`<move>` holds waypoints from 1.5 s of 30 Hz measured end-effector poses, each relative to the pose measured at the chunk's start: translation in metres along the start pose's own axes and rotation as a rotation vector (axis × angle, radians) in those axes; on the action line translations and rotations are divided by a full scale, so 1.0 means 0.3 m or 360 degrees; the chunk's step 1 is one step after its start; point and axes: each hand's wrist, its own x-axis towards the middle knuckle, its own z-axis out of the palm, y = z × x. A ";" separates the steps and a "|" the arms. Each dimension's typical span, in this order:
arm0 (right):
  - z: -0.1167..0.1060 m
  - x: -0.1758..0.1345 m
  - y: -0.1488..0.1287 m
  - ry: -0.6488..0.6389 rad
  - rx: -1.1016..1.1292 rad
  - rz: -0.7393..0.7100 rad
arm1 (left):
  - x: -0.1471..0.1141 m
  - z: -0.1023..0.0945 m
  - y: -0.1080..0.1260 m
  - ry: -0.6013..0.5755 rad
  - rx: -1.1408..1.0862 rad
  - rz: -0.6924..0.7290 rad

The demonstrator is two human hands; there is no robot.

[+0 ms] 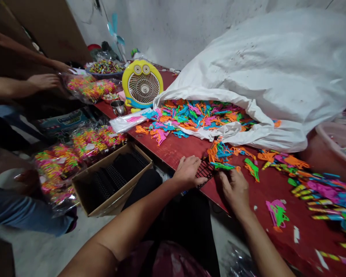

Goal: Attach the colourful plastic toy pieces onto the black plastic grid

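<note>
While both hands grip, left hand (187, 172), right hand (235, 189), ridged black grid (205, 172)

No lettering is readable; the blue printed packet (64, 120), well left of the left hand (187, 171), carries only blurred print.

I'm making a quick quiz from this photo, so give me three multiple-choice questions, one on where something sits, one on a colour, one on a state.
1. Where does the cardboard box sit?
A. on the red table
B. on the floor beside the table
C. inside the white sack

2. What colour is the round fan's casing?
A. yellow
B. black
C. green

3. How is the white sack?
A. tied shut
B. folded flat
C. open, with toy pieces spilling out

Answers: 1 B, it stands below the red table edge. 2 A, yellow rim around the grille. 3 C, coloured plastic pieces show at its mouth.
</note>
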 end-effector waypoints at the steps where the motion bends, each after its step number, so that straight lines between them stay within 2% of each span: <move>1: 0.003 0.003 -0.007 -0.0003 -0.0024 -0.0011 | -0.001 -0.003 0.002 -0.0003 -0.0004 0.0000; 9: 0.026 0.015 -0.022 -0.0087 -0.0311 0.0042 | -0.006 -0.018 0.011 -0.0046 -0.0031 -0.0031; 14: 0.051 -0.005 -0.027 0.0050 -0.0334 0.0212 | -0.007 -0.008 0.004 -0.0017 -0.0046 -0.0018; 17: 0.058 -0.007 -0.031 0.0080 -0.0489 0.0251 | -0.005 0.000 0.000 -0.0008 -0.0040 -0.0009; 20: 0.060 0.004 -0.046 0.0024 -0.0738 0.0264 | -0.004 0.008 -0.002 0.0014 -0.0034 -0.0022; 24: 0.062 0.024 -0.086 -0.0100 -0.0952 0.0447 | -0.003 0.020 -0.007 0.0013 -0.0031 -0.0024; 31: 0.064 0.042 -0.130 -0.0190 -0.0952 0.0712 | -0.001 0.010 -0.009 -0.0001 -0.0043 -0.0016; 33: 0.064 0.035 -0.125 -0.0160 -0.0919 0.0716 | -0.008 -0.007 0.007 0.0112 -0.0087 -0.0010; 36: 0.065 0.021 -0.116 -0.0056 -0.0859 0.0671 | -0.015 -0.049 0.061 0.0508 -0.0160 0.0067; 38: 0.062 0.018 -0.115 -0.0037 -0.0814 0.0665 | -0.006 -0.084 0.112 0.0704 -0.0153 0.0209; 41: 0.055 0.027 -0.118 -0.0138 -0.0737 0.0740 | 0.041 -0.134 0.185 0.0708 -0.0037 0.0415; 45: 0.053 0.049 -0.126 -0.0240 -0.0726 0.0813 | 0.129 -0.156 0.229 0.0614 0.0151 0.0457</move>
